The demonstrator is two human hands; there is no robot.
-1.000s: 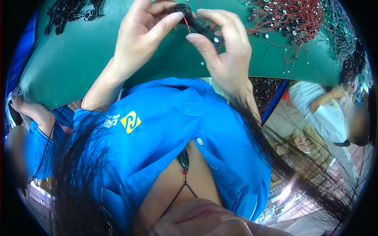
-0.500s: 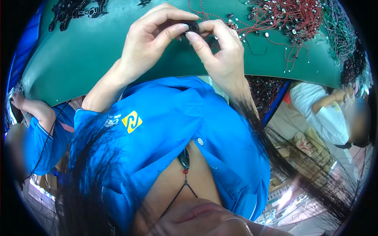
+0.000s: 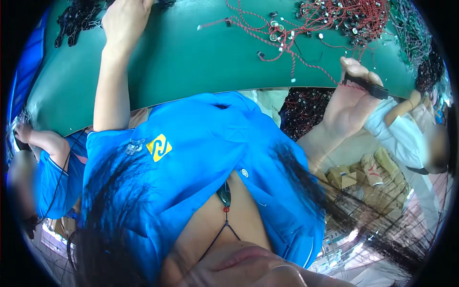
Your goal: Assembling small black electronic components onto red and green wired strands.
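Note:
At the far left of the table, my left hand (image 3: 125, 21) reaches beside a pile of small black plastic parts (image 3: 79, 19). The upper edge of the picture cuts off its fingers, so what they touch is hidden. Out to the right, past the table's front edge, my right hand (image 3: 348, 107) has its fingers curled round a long black plastic part (image 3: 366, 87). A red twisted wire (image 3: 315, 71) runs from that part back across the table. Small round pieces and white plugs lie along the wires at the back.
A heap of red wires (image 3: 358, 21) covers the back right of the green table (image 3: 191, 62), with greenish wires (image 3: 413, 43) beyond. Dark parts with red wires (image 3: 308, 112) fill a spot below the front edge. Other people sit at left and right; cardboard boxes (image 3: 342, 177) stand on the floor.
My hands have parted from a black part held between them. The left has moved away to the far left; the right has swung right and nearer with a black part, trailing red wire.

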